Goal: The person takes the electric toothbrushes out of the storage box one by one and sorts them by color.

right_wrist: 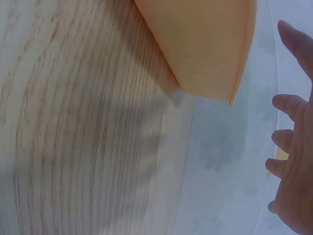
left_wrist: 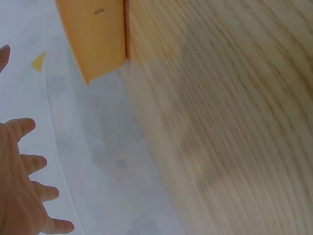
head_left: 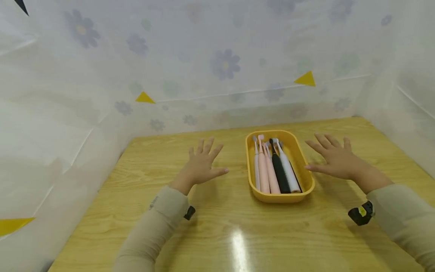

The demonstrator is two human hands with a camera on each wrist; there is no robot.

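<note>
Your left hand [head_left: 202, 166] and right hand [head_left: 340, 160] hold nothing, fingers spread. Slim pink, white and black plastic toothbrushes [head_left: 279, 170] already lie inside the yellow round-cornered tray [head_left: 280, 198] (between your hands); what's left, I can't tell.

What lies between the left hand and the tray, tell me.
Just bare tabletop between the left hand and the tray, as the head view shows.

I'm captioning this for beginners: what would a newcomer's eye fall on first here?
Probably the yellow tray, right of centre on the wooden table, holding a row of pink, black and pale toothbrushes. Next, the left grip and right grip, both spread open, on either side of it.
</note>
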